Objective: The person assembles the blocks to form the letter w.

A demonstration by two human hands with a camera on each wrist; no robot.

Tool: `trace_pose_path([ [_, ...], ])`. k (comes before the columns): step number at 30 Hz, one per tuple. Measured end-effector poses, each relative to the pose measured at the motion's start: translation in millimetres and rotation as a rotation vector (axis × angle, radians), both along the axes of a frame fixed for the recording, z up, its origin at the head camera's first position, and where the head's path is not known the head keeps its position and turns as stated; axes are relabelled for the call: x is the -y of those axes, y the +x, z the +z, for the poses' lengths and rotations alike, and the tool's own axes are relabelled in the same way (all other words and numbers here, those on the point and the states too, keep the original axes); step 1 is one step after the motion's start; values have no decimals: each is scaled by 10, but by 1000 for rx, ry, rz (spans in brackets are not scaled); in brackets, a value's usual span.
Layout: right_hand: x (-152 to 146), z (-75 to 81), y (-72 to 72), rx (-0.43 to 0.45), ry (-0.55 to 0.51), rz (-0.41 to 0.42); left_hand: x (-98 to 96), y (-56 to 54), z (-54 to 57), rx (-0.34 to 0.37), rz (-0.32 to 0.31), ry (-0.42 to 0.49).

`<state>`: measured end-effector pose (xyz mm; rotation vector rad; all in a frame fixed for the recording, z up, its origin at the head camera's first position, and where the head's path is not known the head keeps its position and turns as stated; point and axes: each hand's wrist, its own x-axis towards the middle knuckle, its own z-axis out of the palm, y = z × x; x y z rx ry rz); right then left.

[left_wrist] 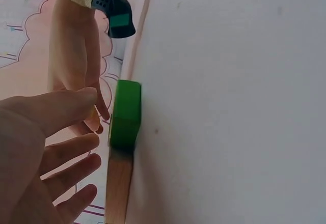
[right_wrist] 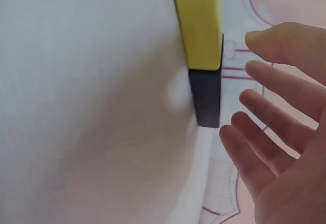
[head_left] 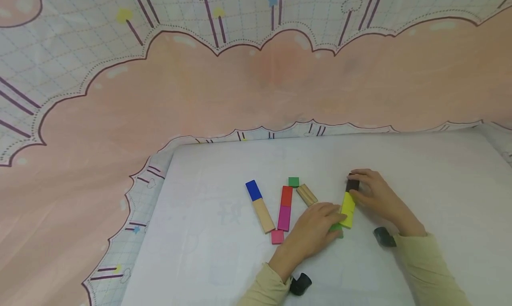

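Your white table (head_left: pixel 420 172) sits w/ pink cloud cloth (head_left: pixel 240 97) behind it; both hands, left hand (head_left: pixel 316 230) & right hand (head_left: pixel 378 195), lie relaxed, fingers straight, by the yellow block (head_left: pixel 348 208).

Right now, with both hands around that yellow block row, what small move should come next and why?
Probably nudge the green block flush against the yellow block with the left hand. The right hand already steadies the dark block at the far end, and the green one looks slightly askew.

The yellow block (head_left: pixel 347 209) and dark block (head_left: pixel 352 184) looked like matt painted wood. The plain blocks (head_left: pixel 306 194) showed bare, grained wood. The white table top (head_left: pixel 420 181) looked smooth and matt; the patterned backdrop (head_left: pixel 200 92) looked like printed cloth.
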<state>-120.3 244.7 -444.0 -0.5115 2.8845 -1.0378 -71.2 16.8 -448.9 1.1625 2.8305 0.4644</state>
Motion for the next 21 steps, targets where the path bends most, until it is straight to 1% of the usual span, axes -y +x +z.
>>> trace_pose_path([
  [6,54,53,70,-23,-10,9,64,-25,69,-8,45,57],
  [11,129,134,131,-50,12,18,160,-52,133,-20,91,109],
  [14,169,181,161,-53,25,14,229,-72,167,-44,110,133],
  [17,204,234,191,-46,39,9,301,-90,200,-82,127,152],
  [21,237,308,236,-57,52,10,403,-104,269,-110,172,188],
])
